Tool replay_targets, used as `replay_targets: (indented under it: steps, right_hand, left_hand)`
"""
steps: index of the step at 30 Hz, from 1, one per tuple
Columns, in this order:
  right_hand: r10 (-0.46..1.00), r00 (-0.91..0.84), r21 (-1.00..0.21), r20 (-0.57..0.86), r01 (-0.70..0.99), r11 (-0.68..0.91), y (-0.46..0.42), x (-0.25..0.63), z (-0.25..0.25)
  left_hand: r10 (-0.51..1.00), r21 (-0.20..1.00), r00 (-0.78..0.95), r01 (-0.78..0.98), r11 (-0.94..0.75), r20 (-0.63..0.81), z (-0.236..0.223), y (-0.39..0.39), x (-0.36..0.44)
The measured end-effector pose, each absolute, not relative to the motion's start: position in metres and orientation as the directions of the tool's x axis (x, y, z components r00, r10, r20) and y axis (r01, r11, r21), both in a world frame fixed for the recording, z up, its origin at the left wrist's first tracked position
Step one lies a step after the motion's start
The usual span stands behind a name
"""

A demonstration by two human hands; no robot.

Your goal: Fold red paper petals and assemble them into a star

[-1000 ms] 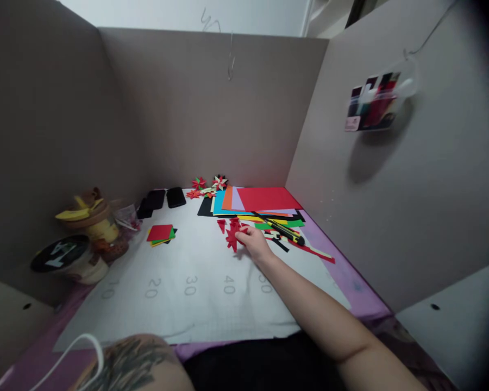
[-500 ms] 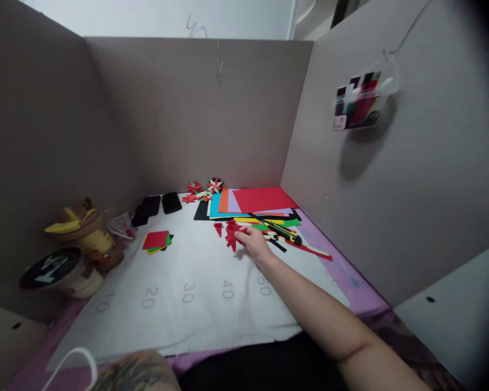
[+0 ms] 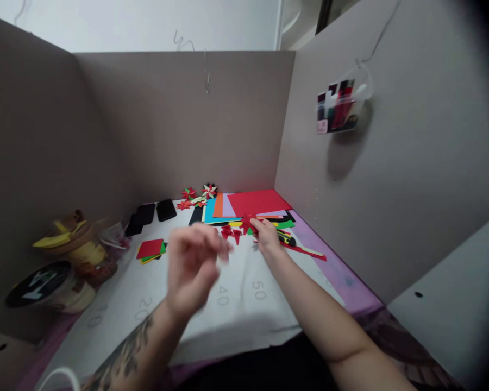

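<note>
My right hand [image 3: 267, 234] pinches a red folded-paper star [image 3: 247, 223] by its right side, above the mat. Just left of that star, small red folded-paper pieces [image 3: 230, 232] lie loose. My left hand [image 3: 193, 266] hangs in the air over the middle of the mat, blurred. Its fingers curl loosely with a gap to the thumb, and nothing shows between them. A yellow-and-black utility knife [image 3: 287, 239] lies partly hidden behind my right hand. Farther left sits a small stack of red, green and yellow paper squares [image 3: 150, 248].
Coloured paper sheets [image 3: 258, 203] lie at the back right, with paper strips [image 3: 309, 252] before them. Finished paper stars [image 3: 209, 190] stand against the back wall. Black phone-like objects [image 3: 166, 210] and lidded tubs [image 3: 51, 285] line the left side. Walls enclose three sides.
My left hand has come up from the lower left over the mat. My right hand has moved the red star right and slightly back, uncovering red pieces. The view has shifted.
</note>
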State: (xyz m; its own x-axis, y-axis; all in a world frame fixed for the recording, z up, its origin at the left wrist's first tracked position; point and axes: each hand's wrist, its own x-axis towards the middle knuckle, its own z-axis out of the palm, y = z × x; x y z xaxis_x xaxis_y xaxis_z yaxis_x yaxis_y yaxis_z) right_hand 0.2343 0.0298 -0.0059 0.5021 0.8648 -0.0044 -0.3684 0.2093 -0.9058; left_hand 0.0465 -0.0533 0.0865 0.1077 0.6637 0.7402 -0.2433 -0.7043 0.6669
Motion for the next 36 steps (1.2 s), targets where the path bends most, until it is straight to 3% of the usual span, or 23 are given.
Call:
replay_targets:
  steps: [2,4,6,11,20,25,27,29,36]
  right_hand:
    - [0.839,0.543,-0.896,-0.045,-0.393,0.207,0.032,0.243,-0.005]
    - [0.826,0.56,-0.891,-0.063,-0.404,0.206,0.033,0.249,-0.004]
    - [0.826,0.56,-0.889,-0.068,-0.41,0.205,0.033,0.25,-0.004]
    - [0.868,0.497,-0.911,-0.006,-0.361,0.201,0.028,0.24,-0.002]
    - [0.906,0.406,-0.947,0.12,-0.226,0.226,0.022,0.224,-0.002]
    - [0.913,0.376,-0.953,0.16,-0.18,0.242,0.02,0.22,-0.007]
    - [0.904,0.377,-0.958,0.201,-0.115,0.261,0.019,0.215,-0.011]
    - [0.896,0.37,-0.96,0.247,-0.035,0.279,0.018,0.207,-0.016]
    - [0.89,0.331,-0.949,0.315,0.109,0.296,0.012,0.185,-0.026]
  left_hand:
    - [0.77,0.776,0.092,-0.071,-0.627,0.631,0.074,-0.005,0.054]
    - [0.885,0.859,0.102,0.214,-0.465,0.454,0.055,0.041,0.053]
    - [0.957,0.785,0.074,0.556,-0.273,0.28,0.034,0.081,0.046]
    - [0.989,0.719,0.097,0.679,-0.15,0.115,0.001,0.128,0.04]
    - [0.975,0.717,0.213,0.69,-0.103,-0.064,0.002,0.135,0.037]
    - [0.973,0.825,0.229,0.541,-0.161,0.04,0.016,0.103,0.011]
    - [0.962,0.95,0.26,0.274,-0.149,0.076,0.018,0.082,0.009]
    - [0.964,0.981,0.254,0.155,-0.12,0.078,0.017,0.061,0.012]
    - [0.957,0.978,0.276,0.16,-0.137,0.088,0.016,0.023,0.023]
